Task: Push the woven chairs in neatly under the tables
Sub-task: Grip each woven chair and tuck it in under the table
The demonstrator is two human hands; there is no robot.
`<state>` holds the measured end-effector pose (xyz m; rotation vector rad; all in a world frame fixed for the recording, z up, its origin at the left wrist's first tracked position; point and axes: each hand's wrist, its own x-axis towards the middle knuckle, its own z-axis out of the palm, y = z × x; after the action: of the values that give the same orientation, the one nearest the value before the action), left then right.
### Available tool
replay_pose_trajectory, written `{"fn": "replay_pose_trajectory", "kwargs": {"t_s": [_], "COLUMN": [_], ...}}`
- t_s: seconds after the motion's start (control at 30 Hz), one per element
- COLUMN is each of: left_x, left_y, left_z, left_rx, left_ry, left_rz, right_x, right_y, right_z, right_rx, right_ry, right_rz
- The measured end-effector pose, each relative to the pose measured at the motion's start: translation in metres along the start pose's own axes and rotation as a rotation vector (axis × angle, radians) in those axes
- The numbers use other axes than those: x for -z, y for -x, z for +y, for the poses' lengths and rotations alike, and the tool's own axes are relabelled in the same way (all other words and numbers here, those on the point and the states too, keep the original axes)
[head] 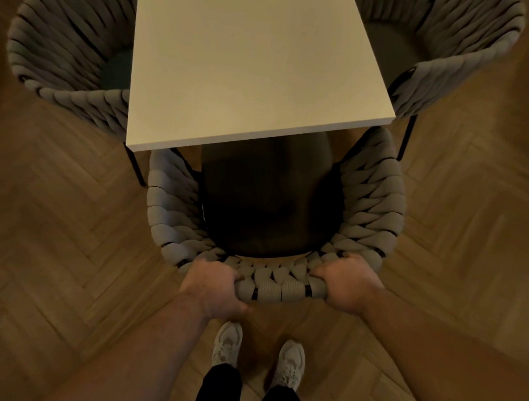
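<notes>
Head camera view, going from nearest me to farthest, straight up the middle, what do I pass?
Shoes → left hand and right hand gripping the woven chair back → dark seat → white table.

Near woven chair (369,205), grey w/ dark seat, front under table (251,63); L chair (67,46), R chair (463,57) flank it.

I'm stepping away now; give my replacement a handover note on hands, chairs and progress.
Left hand and right hand each grip the back rim of the near woven chair.
Its seat front sits just under the white table; most of the seat shows.
Left chair and right chair are partly tucked in.
Left to do: push the near one further in, square.
</notes>
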<state>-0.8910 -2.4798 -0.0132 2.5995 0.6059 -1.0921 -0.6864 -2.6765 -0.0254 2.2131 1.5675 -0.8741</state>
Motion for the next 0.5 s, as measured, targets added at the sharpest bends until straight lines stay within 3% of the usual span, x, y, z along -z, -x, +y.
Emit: {"fn": "replay_pose_trajectory", "kwargs": {"t_s": [0.5], "left_x": [-0.028], "left_y": [0.009], "left_z": [0.023], "left_rx": [-0.085], "left_ry": [0.041], "left_rz": [0.002], "right_x": [-0.025], "right_y": [0.015], "right_z": [0.026], "right_rx": [0.048], "right_ry": [0.015], "right_rz": [-0.078]}}
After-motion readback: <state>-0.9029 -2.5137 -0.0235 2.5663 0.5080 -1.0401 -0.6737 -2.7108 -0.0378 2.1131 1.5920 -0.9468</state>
